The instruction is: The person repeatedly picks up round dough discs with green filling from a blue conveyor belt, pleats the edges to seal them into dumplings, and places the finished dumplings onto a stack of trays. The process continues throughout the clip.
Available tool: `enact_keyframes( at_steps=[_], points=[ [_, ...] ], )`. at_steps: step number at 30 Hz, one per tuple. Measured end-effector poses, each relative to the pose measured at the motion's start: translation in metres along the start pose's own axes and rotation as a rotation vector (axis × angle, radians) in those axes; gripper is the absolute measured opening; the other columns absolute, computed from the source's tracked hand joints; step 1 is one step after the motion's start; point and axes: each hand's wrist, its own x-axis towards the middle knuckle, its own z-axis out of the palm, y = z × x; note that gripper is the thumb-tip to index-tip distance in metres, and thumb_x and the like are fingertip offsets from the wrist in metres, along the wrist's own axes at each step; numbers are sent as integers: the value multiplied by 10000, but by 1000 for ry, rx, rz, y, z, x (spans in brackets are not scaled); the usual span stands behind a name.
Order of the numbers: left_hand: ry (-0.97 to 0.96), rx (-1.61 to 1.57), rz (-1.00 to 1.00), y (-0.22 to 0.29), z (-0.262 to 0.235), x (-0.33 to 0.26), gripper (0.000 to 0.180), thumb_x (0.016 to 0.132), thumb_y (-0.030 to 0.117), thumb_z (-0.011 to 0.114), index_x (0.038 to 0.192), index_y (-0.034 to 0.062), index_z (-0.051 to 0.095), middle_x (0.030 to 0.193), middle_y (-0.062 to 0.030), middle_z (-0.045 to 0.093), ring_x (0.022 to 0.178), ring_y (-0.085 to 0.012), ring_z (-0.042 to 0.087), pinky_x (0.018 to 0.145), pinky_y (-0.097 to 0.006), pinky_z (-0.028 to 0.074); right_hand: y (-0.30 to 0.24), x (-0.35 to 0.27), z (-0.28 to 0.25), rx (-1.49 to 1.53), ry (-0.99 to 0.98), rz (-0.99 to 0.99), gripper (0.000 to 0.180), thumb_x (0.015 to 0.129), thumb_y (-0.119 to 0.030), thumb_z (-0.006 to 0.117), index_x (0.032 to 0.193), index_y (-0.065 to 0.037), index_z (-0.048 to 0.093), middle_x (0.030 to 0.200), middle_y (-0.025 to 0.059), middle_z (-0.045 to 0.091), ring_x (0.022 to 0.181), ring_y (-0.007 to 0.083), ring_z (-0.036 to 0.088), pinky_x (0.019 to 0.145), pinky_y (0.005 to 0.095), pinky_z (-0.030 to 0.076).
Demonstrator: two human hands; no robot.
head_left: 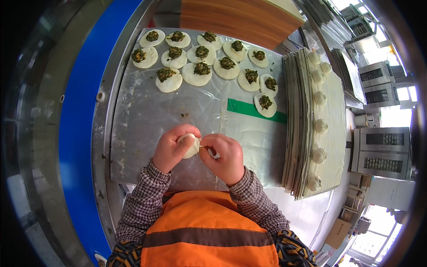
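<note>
Far left we have a blue panel point(82, 98), then the metal table point(138, 120). Filled dough rounds point(169, 84), dark green topping, spread across its far part. Left hand point(172, 144): we mark fingers and thumb closed around a pale dough piece point(191, 150), held over the table's near half. Right hand point(224, 155): thumb and finger together, clamped on its right edge. Next, green strip point(249, 107); right, stacked trays point(291, 138), white buns point(320, 126) on top.
</note>
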Motion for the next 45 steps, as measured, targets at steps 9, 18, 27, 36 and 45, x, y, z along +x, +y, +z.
enact_keyframes(
  at_steps=[9, 18, 27, 36, 45],
  points=[
    [110, -382, -107, 2, 9, 4, 527, 983, 536, 412, 998, 48, 608, 829, -19, 618, 735, -83, 593, 617, -231, 492, -12, 6, -4, -17, -26, -23, 191, 755, 7, 675, 933, -20, 613, 786, 104, 634, 600, 246, 611, 532, 318, 492],
    [117, -542, -409, -2, 5, 0, 530, 1019, 483, 355, 912, 28, 606, 808, -40, 615, 711, -120, 597, 652, -258, 502, -12, 4, 0, -172, -133, -190, 284, 758, -50, 699, 1017, -14, 588, 808, 106, 606, 658, 272, 625, 571, 358, 516],
    [-331, -941, -552, -14, -14, 6, 634, 981, 599, 294, 931, 52, 612, 806, -49, 631, 682, -150, 626, 521, -308, 521, -7, 17, -11, -236, -283, -519, 343, 740, -66, 725, 1050, -1, 594, 861, 109, 615, 682, 275, 639, 576, 350, 537],
    [94, -671, -268, -15, 4, 4, 814, 914, 720, 206, 999, 15, 603, 945, -118, 634, 900, -233, 619, 780, -363, 517, 6, 30, -1, -320, -298, -525, 298, 711, -54, 725, 990, -20, 627, 846, 90, 611, 653, 248, 628, 552, 340, 535],
    [-722, -1070, 113, -65, -38, 20, 988, 739, 888, 336, 829, -46, 647, 748, -133, 626, 663, -218, 615, 561, -312, 478, -8, 66, 4, 213, -174, 17, 285, 749, -65, 756, 1017, -48, 661, 788, 35, 612, 674, 146, 553, 576, 255, 455]
  ],
)
